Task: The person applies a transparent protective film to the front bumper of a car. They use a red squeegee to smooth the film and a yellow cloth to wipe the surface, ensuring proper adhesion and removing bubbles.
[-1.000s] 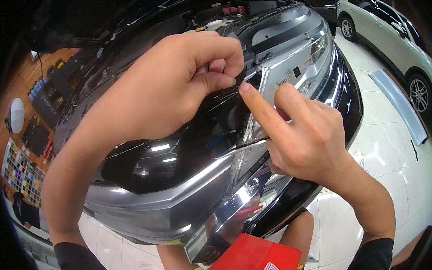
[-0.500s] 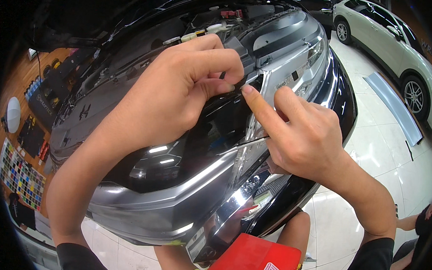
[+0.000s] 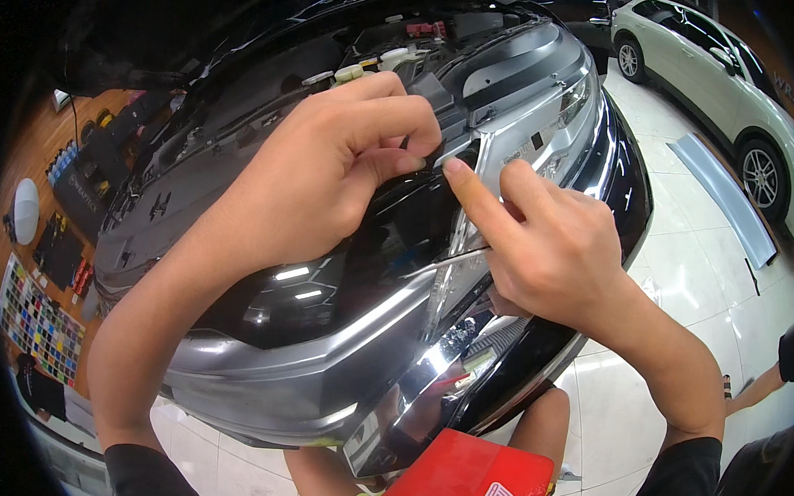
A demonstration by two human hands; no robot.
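Observation:
My left hand [image 3: 325,165] is above the front corner of a dark car [image 3: 315,289], its thumb and curled fingers pinched together. Whatever lies in that pinch is too small and dark to name. Close beside it, the index fingertip of my right hand [image 3: 552,246] touches a dark edge at the inner corner of the clear headlight [image 3: 525,152]. The other right fingers are curled round a slim pointed tool [image 3: 454,260], whose thin end points left over the headlight's lower edge. Its handle is hidden in the hand.
The raised hood [image 3: 122,41] hangs over the engine bay. A red pouch or case [image 3: 467,477] is at my lap. To the right are a pale car [image 3: 689,48], a long bluish panel [image 3: 722,200] on the tiled floor, and another person's arm [image 3: 759,388]. Colour swatches [image 3: 39,321] are at left.
My right hand has shifted slightly left, and the tool's thin end reaches further left. My left hand moved only a little. The person at the right edge has shifted.

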